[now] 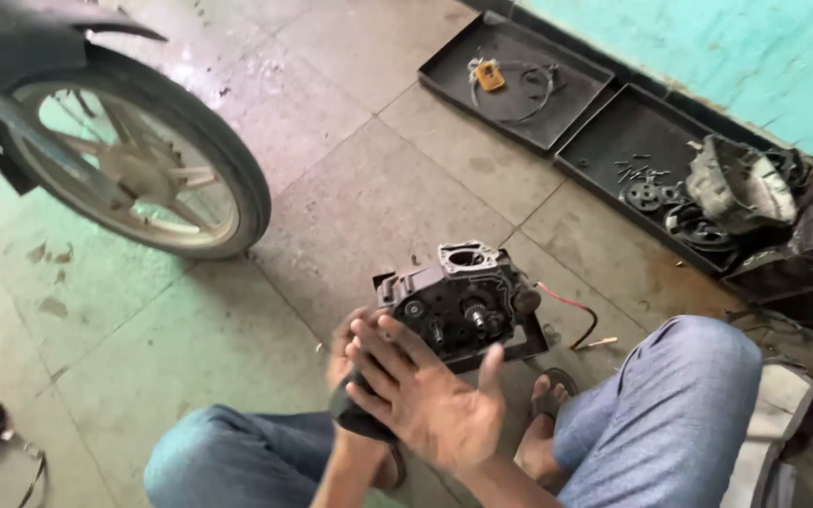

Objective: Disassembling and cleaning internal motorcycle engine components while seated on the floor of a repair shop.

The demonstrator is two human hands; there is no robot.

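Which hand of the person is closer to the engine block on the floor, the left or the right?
Left, narrowly. The left hand lies beside the lower left corner of the engine block, partly hidden. The right hand is open in front of the left, its fingertips just short of the block.

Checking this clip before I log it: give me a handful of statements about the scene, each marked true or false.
1. An engine block sits on the floor in front of the person. True.
2. The right hand is closed around a wrench. False: it is spread open, palm up, with no wrench in view.
3. A motorcycle wheel stands at the upper left. True.
4. The two black trays along the wall hold nothing. False: one holds a cable with a yellow part, the other bolts, gears and a metal cover.
5. The left hand lies under the right hand, with a dark rag between them. True.
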